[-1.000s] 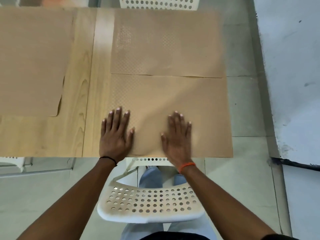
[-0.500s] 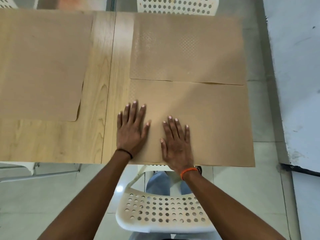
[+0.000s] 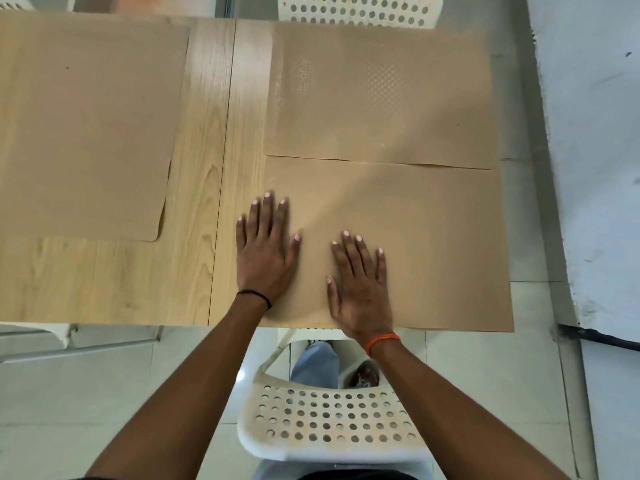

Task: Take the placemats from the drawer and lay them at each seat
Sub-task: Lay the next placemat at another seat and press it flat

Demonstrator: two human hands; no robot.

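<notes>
Both hands flat and released on the near placemat [image 3: 433,244], left hand [image 3: 265,252] over its left edge, right hand [image 3: 360,285] beside, second placemat [image 3: 381,95] just beyond it, counter [image 3: 201,168] beneath

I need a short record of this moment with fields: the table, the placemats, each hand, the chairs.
table: wooden table
placemats: near placemat, far placemat, left placemat
left hand: left hand flat, partly on near placemat
right hand: right hand flat on near placemat
chairs: near chair, far chair
</notes>
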